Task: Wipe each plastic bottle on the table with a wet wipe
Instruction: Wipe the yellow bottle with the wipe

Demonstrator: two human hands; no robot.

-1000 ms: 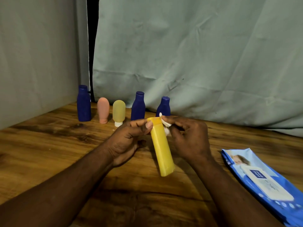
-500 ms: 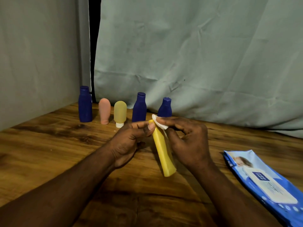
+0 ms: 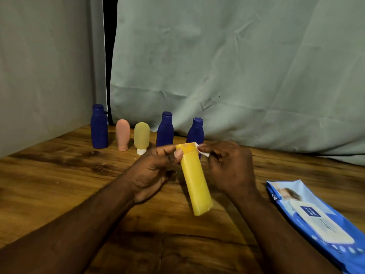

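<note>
My left hand [image 3: 153,171] pinches the top end of a yellow plastic bottle [image 3: 195,182], which hangs tilted above the wooden table [image 3: 59,175]. My right hand [image 3: 229,167] holds a small folded white wet wipe [image 3: 202,151] against the bottle's upper right edge. Most of the wipe is hidden inside the fingers. At the back stands a row of bottles: a dark blue one [image 3: 99,127], a pink one [image 3: 122,134], a pale yellow one [image 3: 141,137] on a white cap, and two more blue ones [image 3: 165,129] [image 3: 196,131].
A blue pack of wet wipes [image 3: 318,220] lies flat on the table at the right, close to my right forearm. Grey-green cloth [image 3: 237,66] hangs behind the table and along its left side.
The right hand has slid the wipe from the front of the bottle's top to its right edge. The bottle has turned slightly in the left hand's grip.
</note>
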